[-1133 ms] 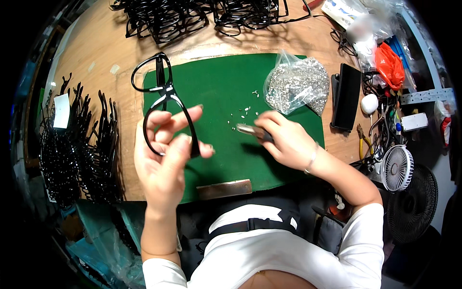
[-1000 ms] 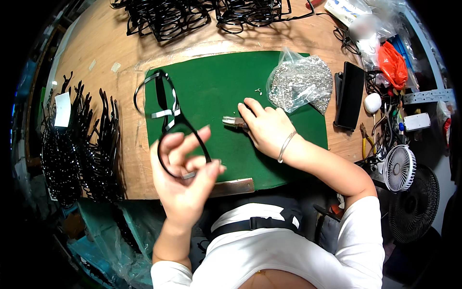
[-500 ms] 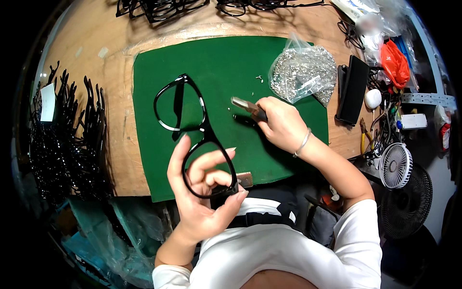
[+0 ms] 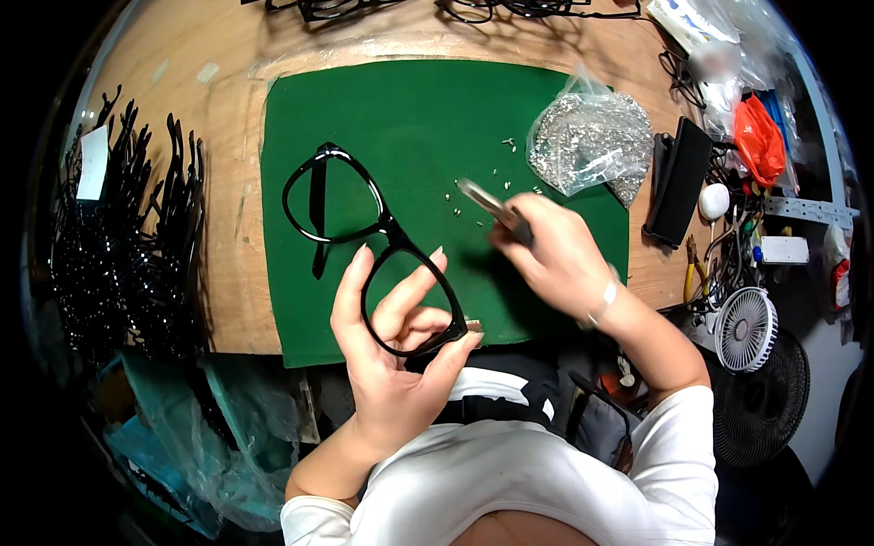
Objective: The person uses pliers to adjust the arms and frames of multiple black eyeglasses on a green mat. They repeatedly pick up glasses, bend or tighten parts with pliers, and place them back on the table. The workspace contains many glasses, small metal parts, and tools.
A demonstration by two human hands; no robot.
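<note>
My left hand [image 4: 391, 387] grips a black glossy eyeglass frame [image 4: 395, 238] by its near lower corner, fingers behind and partly through the near rim. The frame is tilted over a green mat [image 4: 391, 100], with one temple arm [image 4: 317, 196] folded out beyond the far rim. To the right, my right hand [image 4: 560, 259] is closed round a pair of pliers [image 4: 487, 200], whose metal jaws point up and left, apart from the frame. The pliers are slightly blurred. Tiny silvery metal pieces [image 4: 457, 212] lie scattered on the mat near the jaws.
A clear bag of small silvery parts [image 4: 583, 136] rests at the mat's far right. Bundled black temple arms [image 4: 127, 264] fill the left side. More black frames [image 4: 537, 9] lie at the far edge. On the right are a black case [image 4: 678, 182], yellow-handled pliers [image 4: 695, 273] and a white fan [image 4: 746, 328].
The pliers and my right hand have moved slightly right and nearer. The eyeglass frame has turned a little in my left hand. More tiny metal pieces show on the mat.
</note>
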